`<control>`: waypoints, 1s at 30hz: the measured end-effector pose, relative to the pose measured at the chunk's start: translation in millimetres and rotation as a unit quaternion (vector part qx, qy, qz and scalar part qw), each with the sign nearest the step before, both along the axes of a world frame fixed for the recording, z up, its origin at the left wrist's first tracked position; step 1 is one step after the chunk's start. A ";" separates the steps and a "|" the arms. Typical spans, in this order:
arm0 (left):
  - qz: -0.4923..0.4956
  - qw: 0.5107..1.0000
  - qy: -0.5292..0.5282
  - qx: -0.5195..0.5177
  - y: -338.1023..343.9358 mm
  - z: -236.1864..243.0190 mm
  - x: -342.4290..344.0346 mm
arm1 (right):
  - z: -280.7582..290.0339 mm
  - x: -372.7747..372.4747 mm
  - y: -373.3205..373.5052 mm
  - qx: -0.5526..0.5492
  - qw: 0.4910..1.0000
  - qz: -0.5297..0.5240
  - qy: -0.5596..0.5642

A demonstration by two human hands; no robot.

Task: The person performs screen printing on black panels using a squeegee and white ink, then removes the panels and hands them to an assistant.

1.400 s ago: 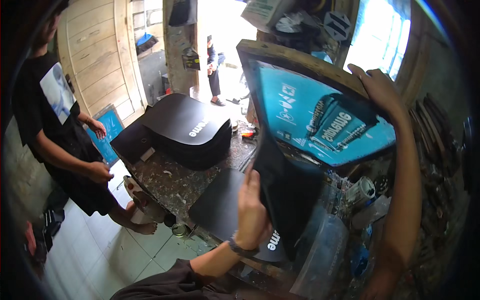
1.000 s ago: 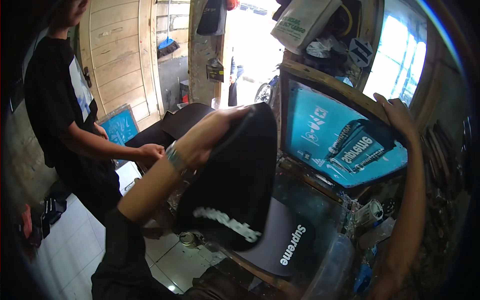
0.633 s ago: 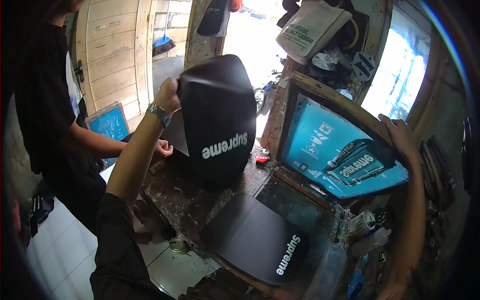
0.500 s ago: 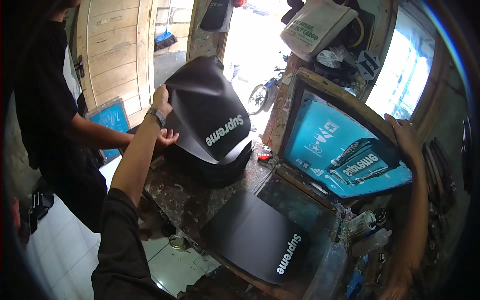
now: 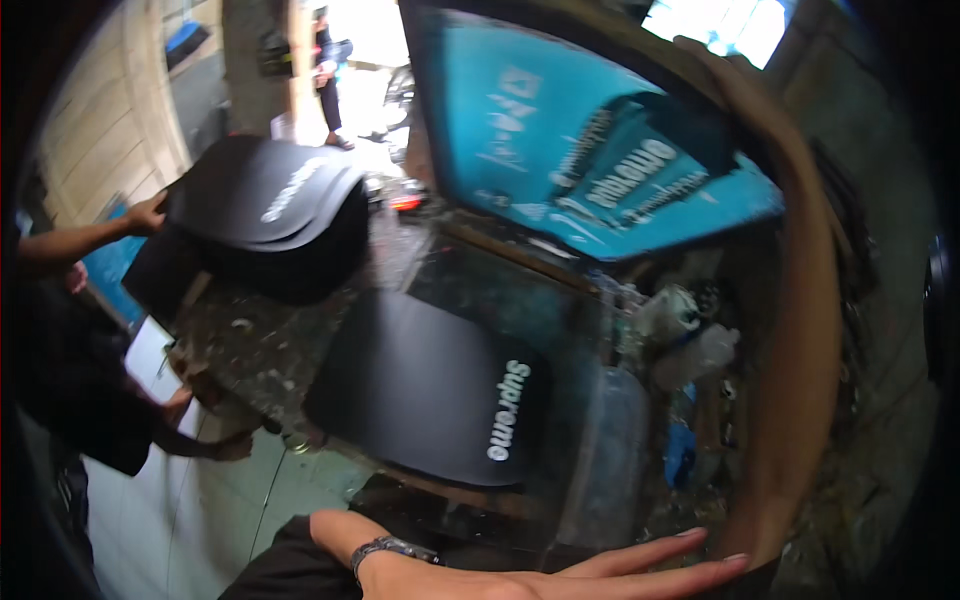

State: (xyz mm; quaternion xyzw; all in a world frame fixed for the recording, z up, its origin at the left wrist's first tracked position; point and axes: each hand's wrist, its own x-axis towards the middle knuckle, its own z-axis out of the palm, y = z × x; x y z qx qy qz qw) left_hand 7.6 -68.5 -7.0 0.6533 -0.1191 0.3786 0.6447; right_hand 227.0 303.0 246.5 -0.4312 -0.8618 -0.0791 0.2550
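My right hand (image 5: pixel 730 85) grips the upper edge of a raised screen-printing frame (image 5: pixel 530 120) with blue mesh and stencil lettering. My left hand (image 5: pixel 530 575), with a metal watch at the wrist, is open at the lower edge, fingers stretched toward my right forearm, holding nothing. Below the screen a black sheet (image 5: pixel 400 370) with white lettering lies on the printing board (image 5: pixel 510 280) of the stained bench (image 5: pixel 260 350). At the back left sits a stack of similar black sheets (image 5: pixel 230 180), slightly blurred.
At left, a person in black (image 5: pixel 70 360) has a hand (image 5: pixel 145 215) at the stack. Cups and bottles (image 5: pixel 680 330) crowd the bench's right. Another person (image 5: pixel 325 90) is in the bright doorway. A blue panel (image 5: pixel 110 270) leans behind the bench.
My left hand has let go of the lifted black sheet, now atop the stack, and moved down to the lower edge. My right hand still holds the screen. The whole view has shifted.
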 end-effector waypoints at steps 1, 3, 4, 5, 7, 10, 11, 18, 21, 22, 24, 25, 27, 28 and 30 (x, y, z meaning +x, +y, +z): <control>-0.062 0.997 -0.039 -0.009 -4.6 -2.3 26.6 | 23.2 17.2 -8.2 0.042 0.999 0.022 0.014; -0.113 0.992 -0.052 -0.029 -0.5 -16.0 40.3 | -1.6 -47.4 -64.1 -0.003 0.994 -0.099 0.051; -0.079 0.996 -0.017 -0.028 4.5 -10.2 41.1 | 20.4 -53.6 -55.8 0.034 0.992 -0.117 0.020; -0.086 0.996 -0.012 -0.032 16.7 -16.3 61.8 | 35.3 -26.8 -46.9 0.065 0.981 -0.177 -0.044; -0.021 0.995 0.057 -0.081 25.8 -35.0 61.6 | 13.8 -35.5 -53.1 0.075 0.989 -0.126 0.024; 0.156 0.966 0.193 0.077 3.5 -102.0 118.1 | 11.4 -33.7 -35.0 0.052 0.992 -0.097 0.063; 0.162 0.962 0.208 0.075 -2.3 -133.5 136.5 | 11.3 -40.5 -41.9 0.046 0.992 -0.091 0.077; 0.390 0.755 0.388 0.357 -3.1 -195.0 72.9 | 22.5 -52.4 -103.8 -0.005 0.988 -0.131 0.079; 0.480 0.707 0.494 0.158 5.1 -196.5 -2.9 | 21.1 -50.6 -102.2 -0.021 0.990 -0.107 0.090; 0.523 0.621 0.553 0.189 5.3 -191.1 -10.1 | 17.7 -50.9 -96.1 0.014 0.991 -0.101 0.081; 0.519 0.515 0.655 0.191 3.9 -195.7 -27.1 | 10.7 -48.3 -90.7 -0.001 0.991 -0.099 0.095; 0.494 0.498 0.685 0.198 1.8 -205.3 -37.0 | 15.5 -48.8 -91.8 -0.001 0.990 -0.093 0.104; 0.513 0.491 0.667 0.227 2.2 -213.6 -44.6 | 19.3 -47.9 -88.7 -0.039 0.993 -0.067 0.087; 0.509 0.500 0.665 0.223 1.6 -211.5 -48.4 | 17.2 -46.6 -85.3 0.008 0.993 -0.076 0.086; 0.500 0.505 0.667 0.226 3.8 -206.0 -58.7 | 14.3 -46.1 -84.7 0.024 0.994 -0.088 0.058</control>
